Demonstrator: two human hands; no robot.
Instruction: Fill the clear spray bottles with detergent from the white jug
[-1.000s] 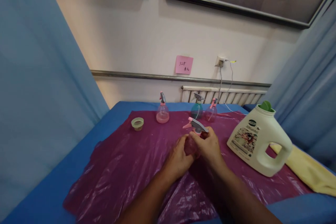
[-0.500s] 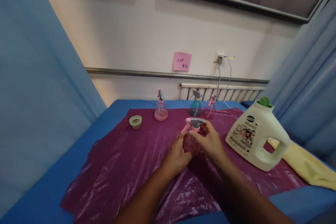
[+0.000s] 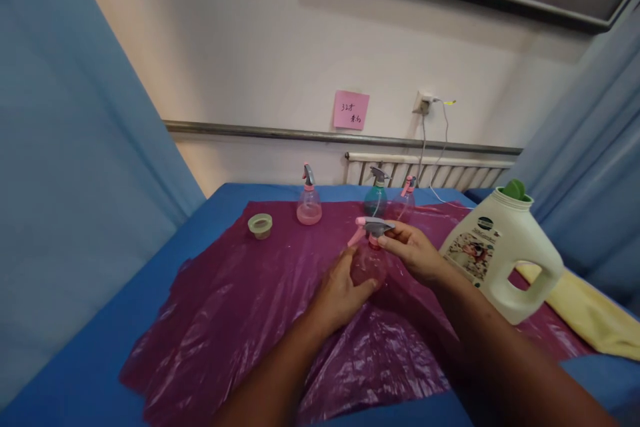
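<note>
In front of me a clear pinkish spray bottle [image 3: 369, 267] stands upright on the purple plastic sheet [image 3: 240, 307], its grey and pink trigger head pointing left. My left hand [image 3: 343, 287] wraps round the bottle's body from the left, thumb across its front. Up at the neck, my right hand [image 3: 410, 248] pinches the collar and the back of the spray head between thumb and fingers. Behind it are a teal spray bottle [image 3: 376, 200] and a pink one [image 3: 404, 203], partly hidden by my hand. Another spray bottle with pink liquid [image 3: 309, 212] stands farther left.
A small greenish cup [image 3: 260, 225] sits at the left of the sheet. To the right stands a large cream jug [image 3: 500, 250] with a green cap, beside a yellow cloth [image 3: 590, 313]. A wall socket [image 3: 424, 104] has cables hanging behind the table.
My right hand has moved from the bottle's side up to the collar and spray head. The left hand keeps its hold on the body. The camera view has tilted down slightly.
</note>
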